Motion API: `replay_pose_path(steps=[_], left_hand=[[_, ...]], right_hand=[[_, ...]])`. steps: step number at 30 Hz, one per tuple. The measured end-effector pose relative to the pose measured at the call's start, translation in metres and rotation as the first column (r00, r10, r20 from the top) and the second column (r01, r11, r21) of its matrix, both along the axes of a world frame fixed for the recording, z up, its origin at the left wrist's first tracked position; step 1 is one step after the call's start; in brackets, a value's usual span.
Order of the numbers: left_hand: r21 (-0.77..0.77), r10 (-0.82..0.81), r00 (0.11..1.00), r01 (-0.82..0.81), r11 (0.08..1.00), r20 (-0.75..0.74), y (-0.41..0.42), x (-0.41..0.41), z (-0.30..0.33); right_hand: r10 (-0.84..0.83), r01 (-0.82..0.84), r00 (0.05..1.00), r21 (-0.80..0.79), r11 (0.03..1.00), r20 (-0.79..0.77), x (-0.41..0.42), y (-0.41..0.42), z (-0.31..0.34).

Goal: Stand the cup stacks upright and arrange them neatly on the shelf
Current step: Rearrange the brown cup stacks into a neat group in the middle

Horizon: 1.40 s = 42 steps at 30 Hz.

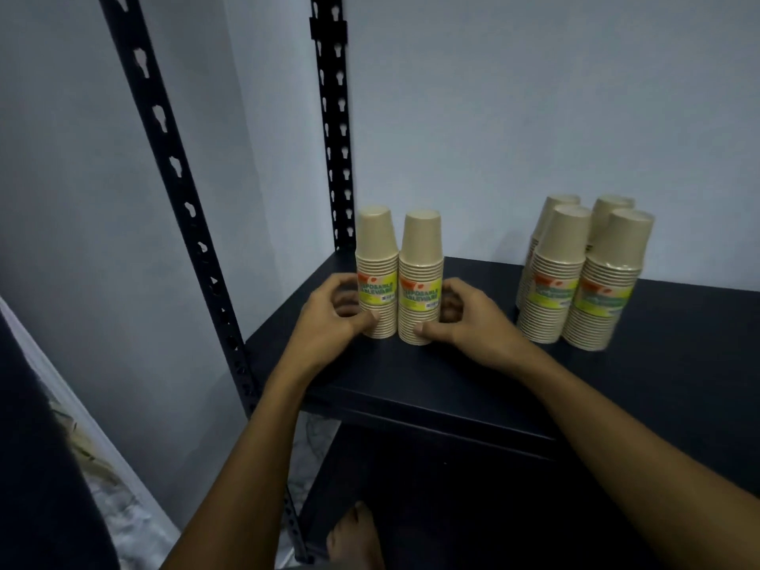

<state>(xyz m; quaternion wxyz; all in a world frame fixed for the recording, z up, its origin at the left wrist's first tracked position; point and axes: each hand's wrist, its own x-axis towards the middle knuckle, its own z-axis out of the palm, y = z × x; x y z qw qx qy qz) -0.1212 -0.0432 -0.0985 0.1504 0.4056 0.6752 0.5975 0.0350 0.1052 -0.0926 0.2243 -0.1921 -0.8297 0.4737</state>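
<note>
Two upright stacks of tan paper cups with yellow-green labels stand touching side by side at the left end of the black metal shelf (pixel 473 376) — the left stack (pixel 376 277) gripped by the left hand (pixel 329 318), the right stack (pixel 420 281) by the right hand (pixel 456 318), fingers curled round each. Four more upright tan cup stacks (pixel 584 273) cluster well apart to the right, by the pale wall (pixel 534 117).

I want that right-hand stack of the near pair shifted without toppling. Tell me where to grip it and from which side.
Grip the right stack of the pair low, around the nested rims below its label, coming from its open right side, where the right hand sits now. It is tall, upright and narrower at the top, and the left stack blocks its other side.
</note>
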Motion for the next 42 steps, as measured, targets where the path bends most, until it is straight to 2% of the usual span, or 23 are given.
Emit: replay_pose_path(steps=[3, 7, 11, 15, 22, 25, 30, 42], left_hand=[[-0.038, -0.122, 0.993, 0.122, 0.992, -0.004, 0.001, 0.03, 0.005], [-0.062, -0.246, 0.969, 0.246, 0.967, 0.011, 0.013, 0.067, 0.01], [-0.071, -0.319, 0.948, 0.317, 0.946, -0.006, 0.035, 0.102, 0.009], [-0.067, -0.316, 0.947, 0.312, 0.948, -0.055, 0.06, 0.126, 0.004], [-0.08, -0.319, 0.944, 0.313, 0.946, -0.085, 0.082, 0.147, 0.005], [-0.079, -0.32, 0.943, 0.314, 0.946, -0.091, 0.083, 0.151, 0.005], [-0.062, -0.301, 0.947, 0.295, 0.953, -0.113, 0.082, 0.151, 0.0], [-0.073, -0.283, 0.947, 0.274, 0.959, -0.152, 0.083, 0.15, -0.006]], right_hand=[[0.01, -0.011, 1.0, -0.051, 0.999, -0.017, 0.05, -0.007, 0.002], [0.029, -0.026, 0.999, -0.073, 0.997, 0.046, 0.104, -0.002, 0.014], [-0.085, 0.086, 0.996, -0.075, 0.993, 0.017, 0.149, 0.001, 0.013], [-0.255, 0.255, 0.967, -0.004, 0.967, -0.031, 0.171, 0.006, 0.006], [-0.426, 0.433, 0.9, 0.075, 0.898, -0.097, 0.191, 0.019, -0.003], [-0.45, 0.458, 0.884, 0.039, 0.888, -0.126, 0.193, 0.022, -0.005], [-0.484, 0.495, 0.867, 0.102, 0.863, -0.115, 0.187, 0.023, -0.006], [-0.545, 0.553, 0.833, 0.144, 0.82, -0.097, 0.175, 0.024, -0.007]])
